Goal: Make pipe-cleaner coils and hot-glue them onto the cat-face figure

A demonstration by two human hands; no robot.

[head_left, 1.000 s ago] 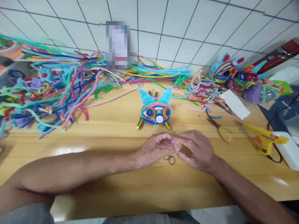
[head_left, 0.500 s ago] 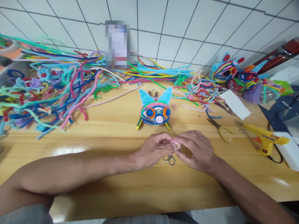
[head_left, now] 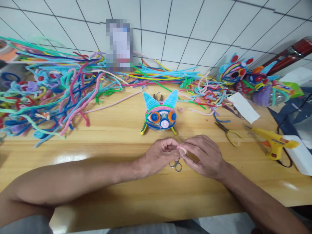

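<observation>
Between the fingertips of both hands is a small pink-and-cream coiled pipe cleaner (head_left: pixel 181 149), partly hidden by the fingers. My left hand (head_left: pixel 162 156) pinches it from the left, and my right hand (head_left: pixel 203 157) has its fingers closed round it from the right. Just below the fingers show the ring handles of small scissors (head_left: pixel 178 166); their blades are hidden. Beyond my hands stands an animal head (head_left: pixel 161 117) made of pipe cleaners, with pointed light-blue ears, orange-and-blue eyes and a pink spiral nose. Yellow-and-green plier handles (head_left: pixel 143 128) stick out from under it.
Bundles of colourful pipe cleaners (head_left: pixel 80 87) cover the table's left and back. At the right lie needle-nose pliers (head_left: pixel 227 132), a yellow glue gun (head_left: pixel 275 143) and a white card (head_left: pixel 244 107). Finished animal heads (head_left: pixel 232 72) and a red flask (head_left: pixel 292 53) stand at the back right.
The whole view has shifted slightly, so everything appears a little further left. Both hands keep the same hold on the pink coil, with hardly any finger movement.
</observation>
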